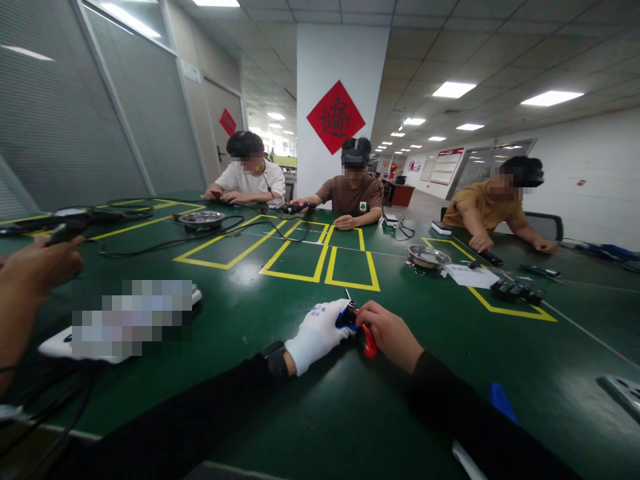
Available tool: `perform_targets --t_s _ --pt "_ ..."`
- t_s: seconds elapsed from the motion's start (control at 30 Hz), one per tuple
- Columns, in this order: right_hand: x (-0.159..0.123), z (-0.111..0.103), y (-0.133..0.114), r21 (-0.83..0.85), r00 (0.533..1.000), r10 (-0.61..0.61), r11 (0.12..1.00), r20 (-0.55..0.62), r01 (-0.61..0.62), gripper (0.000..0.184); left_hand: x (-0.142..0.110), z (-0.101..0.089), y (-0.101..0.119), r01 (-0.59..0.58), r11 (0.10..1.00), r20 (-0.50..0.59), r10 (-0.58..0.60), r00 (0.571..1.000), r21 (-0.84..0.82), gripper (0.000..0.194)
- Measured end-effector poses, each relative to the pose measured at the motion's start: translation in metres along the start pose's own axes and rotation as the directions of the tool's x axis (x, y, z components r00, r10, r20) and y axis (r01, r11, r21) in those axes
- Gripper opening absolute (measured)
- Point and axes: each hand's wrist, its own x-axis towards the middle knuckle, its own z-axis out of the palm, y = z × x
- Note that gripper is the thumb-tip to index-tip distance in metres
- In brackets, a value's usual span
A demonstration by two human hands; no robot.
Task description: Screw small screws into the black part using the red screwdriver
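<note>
In the head view, my left hand (323, 333) wears a white work glove with blue on its fingers and is closed around the dark metal head of a small red-handled tool. My right hand (391, 331) is bare, and its thumb and fingers pinch the same tool from the right. The red-handled tool (369, 343) has a curved handle pointing toward me. Beyond the dark round end, a thin metal rod sticks up. My fingers hide much of the tool, so its exact kind cannot be made out.
Yellow tape rectangles (353, 288) mark the green table (240, 393). A white power strip (115, 357) lies left, near another person's hand (45, 267). Metal bowls (429, 256), black blocks (517, 291) and cables lie farther off. Several people sit around. A blue object (503, 402) is beside my right sleeve.
</note>
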Motion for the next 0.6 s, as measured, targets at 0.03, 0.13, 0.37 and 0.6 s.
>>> perform_targets --t_s 0.03,0.13,0.37,0.6 --pt "0.002 -0.003 0.001 -0.06 0.998 -0.04 0.997 0.048 0.043 0.032 0.0 0.001 0.0 0.002 1.0 -0.003 -0.002 1.0 0.004 0.033" --pt "0.006 -0.01 0.006 -0.262 0.982 -0.126 0.952 0.142 0.16 0.032 0.001 0.002 0.001 0.022 0.999 -0.017 -0.021 1.0 0.025 0.034" --pt "0.012 -0.013 0.026 -0.301 0.996 -0.058 0.951 0.067 0.076 0.027 0.007 0.007 0.01 0.094 0.98 0.01 -0.097 0.995 0.177 0.034" --pt "0.012 -0.007 0.03 -0.088 0.917 0.195 0.967 -0.349 -0.239 0.025 0.0 0.015 0.006 0.078 0.996 -0.057 -0.08 0.995 -0.04 0.068"
